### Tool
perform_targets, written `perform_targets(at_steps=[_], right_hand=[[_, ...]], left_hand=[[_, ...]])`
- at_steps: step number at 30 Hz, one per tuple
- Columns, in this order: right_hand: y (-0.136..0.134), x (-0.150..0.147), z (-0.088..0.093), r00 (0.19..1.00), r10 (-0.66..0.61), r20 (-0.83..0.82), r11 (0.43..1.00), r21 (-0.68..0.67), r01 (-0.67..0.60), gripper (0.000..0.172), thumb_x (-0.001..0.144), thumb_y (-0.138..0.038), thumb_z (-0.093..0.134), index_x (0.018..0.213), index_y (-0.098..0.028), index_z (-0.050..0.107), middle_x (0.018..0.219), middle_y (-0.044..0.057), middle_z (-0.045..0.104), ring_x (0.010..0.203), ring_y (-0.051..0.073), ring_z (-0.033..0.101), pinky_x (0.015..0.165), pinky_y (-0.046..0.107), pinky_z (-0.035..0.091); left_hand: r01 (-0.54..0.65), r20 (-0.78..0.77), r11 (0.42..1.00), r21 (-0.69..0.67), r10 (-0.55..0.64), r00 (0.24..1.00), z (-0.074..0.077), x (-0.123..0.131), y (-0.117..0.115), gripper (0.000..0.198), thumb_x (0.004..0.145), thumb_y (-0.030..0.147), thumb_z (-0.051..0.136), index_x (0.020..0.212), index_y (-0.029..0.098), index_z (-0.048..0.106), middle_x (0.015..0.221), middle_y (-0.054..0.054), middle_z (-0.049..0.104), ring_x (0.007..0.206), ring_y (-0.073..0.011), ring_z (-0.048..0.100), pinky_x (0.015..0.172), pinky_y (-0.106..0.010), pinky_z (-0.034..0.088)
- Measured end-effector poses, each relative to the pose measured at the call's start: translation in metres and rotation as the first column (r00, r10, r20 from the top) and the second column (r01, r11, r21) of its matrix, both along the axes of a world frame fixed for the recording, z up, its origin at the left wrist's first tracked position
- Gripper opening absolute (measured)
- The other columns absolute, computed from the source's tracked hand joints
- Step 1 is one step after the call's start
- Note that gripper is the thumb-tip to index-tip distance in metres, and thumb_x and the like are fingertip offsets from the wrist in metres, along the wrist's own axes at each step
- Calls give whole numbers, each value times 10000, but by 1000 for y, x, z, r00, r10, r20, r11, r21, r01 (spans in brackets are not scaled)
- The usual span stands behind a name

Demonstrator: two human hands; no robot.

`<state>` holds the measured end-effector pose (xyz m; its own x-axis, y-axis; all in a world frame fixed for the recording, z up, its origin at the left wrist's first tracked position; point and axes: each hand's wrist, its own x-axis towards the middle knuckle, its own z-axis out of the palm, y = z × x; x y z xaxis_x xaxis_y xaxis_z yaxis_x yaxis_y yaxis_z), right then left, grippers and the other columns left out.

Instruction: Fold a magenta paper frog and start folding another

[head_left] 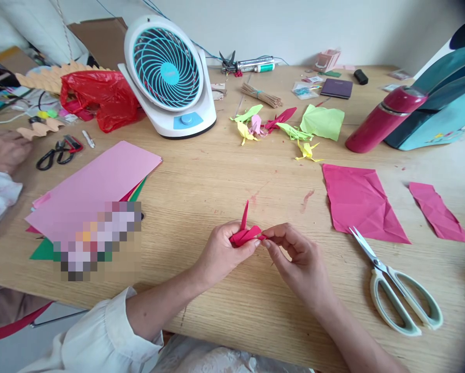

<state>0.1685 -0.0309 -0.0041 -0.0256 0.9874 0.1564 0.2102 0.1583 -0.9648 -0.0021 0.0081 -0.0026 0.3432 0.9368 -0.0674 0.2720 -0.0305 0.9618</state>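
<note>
Between my hands is a small folded piece of red-pink paper (246,236), with one thin point sticking up. My left hand (225,247) is closed around its body, thumb in front. My right hand (294,254) pinches a narrow tip at its right end. Both hands are just above the table near its front edge. To the right lie scissors (379,265) with pale handles, blades slightly apart, their tips at the lower edge of a creased pink paper sheet (364,202). A narrower pink paper strip (439,211) lies farther right.
Folded paper cranes (246,133) and a green sheet (322,122) lie at the back. A fan (170,72) stands back left, a red bottle (385,120) back right. Pink paper (100,176) is stacked left, near pliers (61,153). Another person's hand (4,150) rests far left.
</note>
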Motion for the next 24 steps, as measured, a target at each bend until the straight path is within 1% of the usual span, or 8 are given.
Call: perform_targets(at_steps=[3, 8, 12, 19, 24], right_hand=[[0, -2, -2, 996, -10, -87, 998, -57, 5, 74, 899, -250, 654, 960, -219, 681, 879, 28, 686, 815, 149, 665, 732, 274, 545], [1, -5, -8, 985, -40, -167, 996, -90, 25, 97, 886, -289, 674, 949, -215, 674, 852, 28, 684, 787, 152, 660, 715, 275, 551], [0, -6, -8, 985, -57, -162, 994, -97, 42, 106, 890, -307, 666, 932, -210, 673, 835, 32, 679, 769, 157, 647, 702, 280, 548], [-1, -7, -5, 992, -60, -107, 997, -54, 55, 79, 905, -277, 645, 907, -206, 680, 826, 27, 669, 776, 154, 628, 703, 277, 511], [-1, -8, -5, 996, -64, -69, 998, -31, 62, 81, 917, -268, 619, 886, -206, 661, 807, 21, 648, 753, 152, 615, 681, 274, 498]], left_hand=[[0, -23, 999, 45, 1, 1000, 0, 0, -1, 154, 826, 275, 640, 735, 155, 605, 737, -5, 593, 710, -130, 536, 681, -236, 435], [-13, -72, 991, 134, 23, 997, 2, 1, -1, 107, 822, 246, 647, 756, 162, 649, 757, -13, 633, 719, -142, 579, 690, -247, 449], [-18, -79, 988, 154, 30, 996, 4, 3, -1, 128, 822, 236, 642, 720, 159, 631, 725, -5, 609, 700, -134, 563, 679, -242, 442], [-29, -79, 986, 162, 42, 996, 4, 4, -1, 157, 828, 226, 634, 689, 161, 601, 705, 10, 569, 679, -115, 526, 654, -221, 416], [-21, -62, 993, 116, 28, 998, 1, 4, -2, 165, 837, 232, 631, 695, 160, 586, 710, 14, 551, 684, -113, 505, 660, -224, 406]])
